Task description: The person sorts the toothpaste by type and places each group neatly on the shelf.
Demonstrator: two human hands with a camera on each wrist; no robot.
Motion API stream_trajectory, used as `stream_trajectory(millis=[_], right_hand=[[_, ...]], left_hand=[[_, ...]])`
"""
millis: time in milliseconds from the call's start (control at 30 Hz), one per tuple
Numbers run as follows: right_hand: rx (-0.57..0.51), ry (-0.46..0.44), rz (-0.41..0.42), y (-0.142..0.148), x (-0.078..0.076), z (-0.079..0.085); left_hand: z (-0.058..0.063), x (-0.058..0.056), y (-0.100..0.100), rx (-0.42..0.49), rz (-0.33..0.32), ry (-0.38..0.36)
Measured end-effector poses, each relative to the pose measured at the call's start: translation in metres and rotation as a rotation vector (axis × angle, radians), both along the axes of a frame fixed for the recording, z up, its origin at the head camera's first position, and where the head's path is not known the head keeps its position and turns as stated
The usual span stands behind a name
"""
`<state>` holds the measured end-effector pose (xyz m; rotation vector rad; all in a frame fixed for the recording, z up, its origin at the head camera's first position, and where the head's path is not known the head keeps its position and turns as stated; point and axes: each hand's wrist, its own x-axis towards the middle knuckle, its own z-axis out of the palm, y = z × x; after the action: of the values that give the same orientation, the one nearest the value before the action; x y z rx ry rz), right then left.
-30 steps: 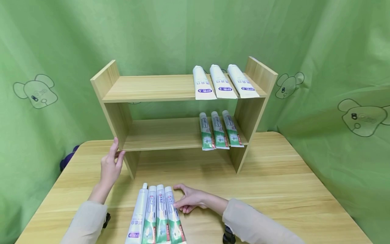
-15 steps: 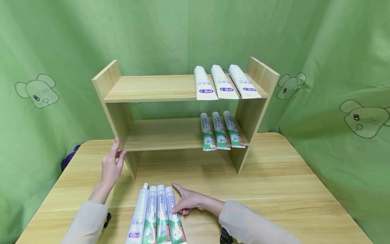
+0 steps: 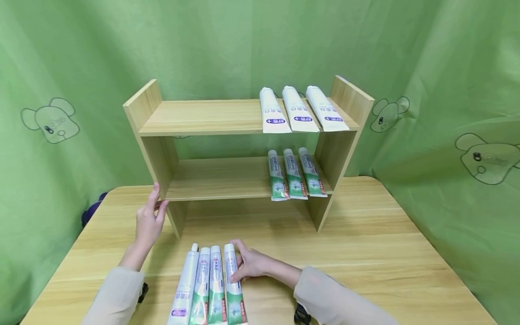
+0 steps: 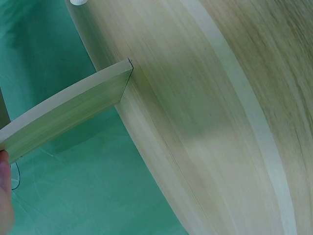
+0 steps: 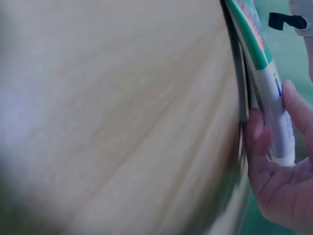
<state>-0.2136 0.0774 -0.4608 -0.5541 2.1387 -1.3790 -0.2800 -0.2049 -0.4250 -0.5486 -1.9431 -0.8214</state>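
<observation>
In the head view my left hand (image 3: 149, 221) holds the left side panel of a wooden two-tier shelf (image 3: 211, 198), index finger up along the outside and thumb at the front edge. In the left wrist view, a fingertip (image 4: 4, 169) touches that panel (image 4: 73, 100). My right hand (image 3: 253, 262) pinches a white-and-green toothpaste tube (image 3: 234, 289) near its cap, thumb on one side and fingers on the other; the right wrist view shows this tube (image 5: 275, 103) too. Left of it lie two matching toothpaste tubes (image 3: 216, 284) and a white toothpaste tube (image 3: 183, 284) with purple print.
Three white toothpaste tubes (image 3: 299, 110) lie on the right of the upper tier, above three green-and-white tubes (image 3: 294, 175) on the lower tier. The wooden table (image 3: 390, 253) is backed by a green curtain (image 3: 211, 49). A purple object (image 3: 92, 210) sits beyond the left edge.
My right hand has closed its fingers and thumb on the rightmost green-and-white toothpaste tube and drawn it slightly away from its neighbour. The left hand stays at the shelf panel.
</observation>
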Motion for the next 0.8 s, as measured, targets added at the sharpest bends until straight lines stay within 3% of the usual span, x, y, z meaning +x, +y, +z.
stream_trajectory(millis=[200,300,567,800], right_hand=[[-0.204,-0.09,0.011,0.003,0.004,0.004],[-0.241,-0.082,-0.001,0.006,0.005,0.007],[-0.274,0.127,-0.04,0.016,0.002,0.017],[-0.233,0.384,-0.059,0.022,0.003,0.026]], left_hand=[[0.002,0.001,0.0,-0.003,0.005,0.004],[0.001,0.001,0.0,-0.005,-0.005,0.007],[-0.002,0.001,0.0,-0.001,-0.007,0.007],[0.0,0.002,0.001,0.003,-0.008,-0.005]])
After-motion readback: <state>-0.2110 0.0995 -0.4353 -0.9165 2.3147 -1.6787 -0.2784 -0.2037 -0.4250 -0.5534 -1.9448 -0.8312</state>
